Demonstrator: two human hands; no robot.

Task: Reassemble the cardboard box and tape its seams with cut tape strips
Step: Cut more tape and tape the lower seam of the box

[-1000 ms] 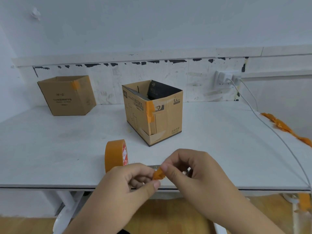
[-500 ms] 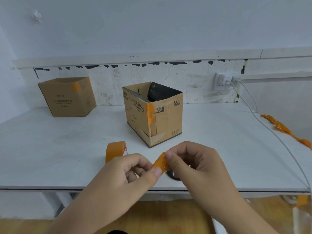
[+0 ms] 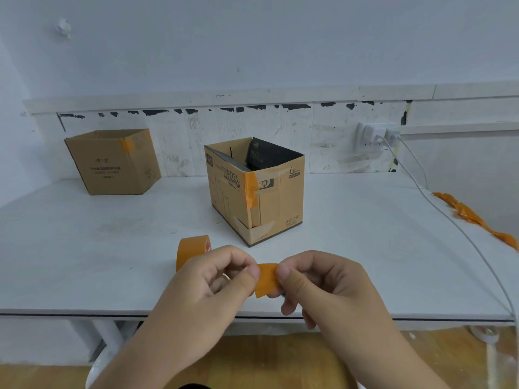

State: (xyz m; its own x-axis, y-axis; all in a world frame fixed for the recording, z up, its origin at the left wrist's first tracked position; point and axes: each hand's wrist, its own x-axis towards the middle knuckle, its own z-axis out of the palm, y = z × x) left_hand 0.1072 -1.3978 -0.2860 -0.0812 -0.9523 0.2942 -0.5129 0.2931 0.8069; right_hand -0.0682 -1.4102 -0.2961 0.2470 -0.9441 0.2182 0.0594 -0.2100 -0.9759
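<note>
A short orange tape strip (image 3: 266, 279) is stretched between my two hands above the table's front edge. My left hand (image 3: 216, 282) pinches its left end and my right hand (image 3: 317, 282) pinches its right end. Beyond them an open-topped cardboard box (image 3: 269, 197) stands upright in the middle of the white table (image 3: 84, 248), with an orange tape strip down its near corner and dark inserts inside. An orange tape roll (image 3: 189, 249) stands on edge just behind my left hand, partly hidden by it.
A second cardboard box (image 3: 112, 162) with an orange tape patch stands at the back left against the wall. Orange tape scraps (image 3: 474, 220) lie along the table's right edge. A white cable (image 3: 449, 217) runs from the wall socket (image 3: 376, 136) across the right side.
The tape strip has been pulled out flatter and wider between my fingers. Both hands stay at the front edge, a little further apart.
</note>
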